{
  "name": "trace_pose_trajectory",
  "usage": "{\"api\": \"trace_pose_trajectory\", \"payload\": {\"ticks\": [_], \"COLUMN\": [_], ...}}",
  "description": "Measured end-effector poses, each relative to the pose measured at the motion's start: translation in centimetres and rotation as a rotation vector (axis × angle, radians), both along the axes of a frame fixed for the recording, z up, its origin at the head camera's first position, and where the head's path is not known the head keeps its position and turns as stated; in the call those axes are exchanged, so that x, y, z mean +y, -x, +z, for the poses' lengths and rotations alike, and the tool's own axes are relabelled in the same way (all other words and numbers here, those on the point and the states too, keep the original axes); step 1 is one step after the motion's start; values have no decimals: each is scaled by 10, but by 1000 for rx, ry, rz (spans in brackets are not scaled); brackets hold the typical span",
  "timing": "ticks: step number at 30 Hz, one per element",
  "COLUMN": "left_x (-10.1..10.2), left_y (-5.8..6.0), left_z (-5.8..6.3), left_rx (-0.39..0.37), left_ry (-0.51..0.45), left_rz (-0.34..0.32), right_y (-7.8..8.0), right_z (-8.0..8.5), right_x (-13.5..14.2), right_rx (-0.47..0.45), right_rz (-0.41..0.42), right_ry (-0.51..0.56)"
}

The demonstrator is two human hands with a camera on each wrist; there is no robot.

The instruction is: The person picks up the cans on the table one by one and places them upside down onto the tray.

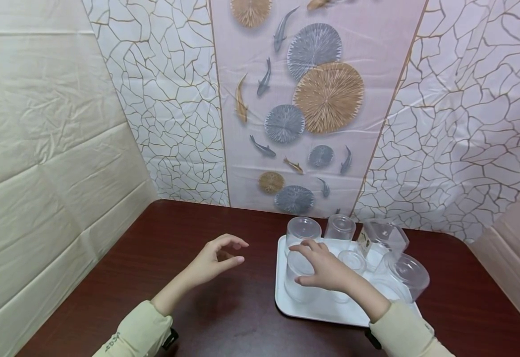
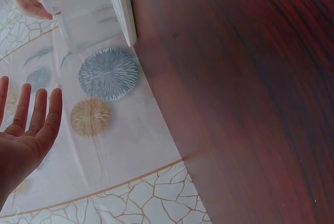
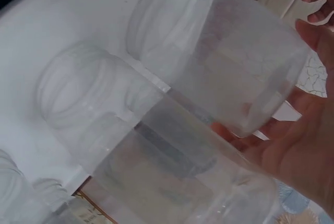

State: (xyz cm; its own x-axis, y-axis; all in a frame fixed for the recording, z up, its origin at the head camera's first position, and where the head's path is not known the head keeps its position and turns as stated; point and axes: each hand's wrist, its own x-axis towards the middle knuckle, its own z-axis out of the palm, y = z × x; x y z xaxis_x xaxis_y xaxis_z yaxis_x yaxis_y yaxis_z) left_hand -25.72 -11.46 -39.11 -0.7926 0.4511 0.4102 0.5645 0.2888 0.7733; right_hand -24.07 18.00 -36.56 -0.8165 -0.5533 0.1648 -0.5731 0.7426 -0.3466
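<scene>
My right hand (image 1: 326,267) reaches over the tray, thumb and fingers spread around the upper end of a clear plastic jar (image 1: 299,290) at the tray's front left. In the right wrist view, the fingertips lie right at that jar's (image 3: 245,51) edge, and its threaded mouth faces down on the tray. Over the table left of the tray hovers my left hand (image 1: 210,260), holding nothing, its fingers gently bent and thumb apart. The left wrist view shows this hand (image 2: 26,135) with its fingers spread loosely.
The white tray (image 1: 282,297) holds several more clear jars: a round one (image 1: 303,229) behind, a slimmer one (image 1: 341,227), a many-sided one with a label (image 1: 384,235) and a wide one at right (image 1: 413,277). The dark wooden table (image 1: 242,327) meets a patterned wall covering (image 1: 188,99).
</scene>
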Motion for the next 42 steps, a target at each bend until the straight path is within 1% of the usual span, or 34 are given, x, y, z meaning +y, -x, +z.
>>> {"api": "trace_pose_trajectory", "payload": {"ticks": [4,6,8,13,15,20,22,24,27,30,32,35,39,40,42], "left_x": [1,2,3,5,7,10,8,6,0,-6,-10,-16,-25,-27,-30], "left_y": [-1,-1,0,1,-2,-13,-15,-15,-17,-20,-21,-24,-27,-27,-24], "left_z": [-1,-1,-1,-1,3,22,26,26,23,21,21,24,27,27,21], "left_rx": [-1,-1,0,-1,-4,6,16,25,36,65,98,182,283,301,317], "left_ry": [0,1,0,0,5,13,13,19,25,29,25,-4,-59,-64,-65], "left_rz": [-4,-7,-13,-18,-19,-23,-15,-6,6,23,51,131,266,290,321], "right_y": [-1,-3,-6,-13,-17,-20,-20,-19,-17,-14,-13,-14,-20,-21,-27], "right_z": [3,4,4,7,10,21,24,26,28,28,29,30,30,29,27], "right_x": [0,0,1,3,4,6,7,7,9,14,21,34,56,64,82], "right_rx": [-52,-58,-43,36,60,131,166,199,244,296,340,421,544,569,626], "right_rz": [12,8,-3,-33,-49,-84,-86,-92,-90,-100,-115,-166,-279,-309,-372], "right_ry": [1,-3,-21,-77,-91,-103,-86,-54,11,88,144,232,338,369,420]}}
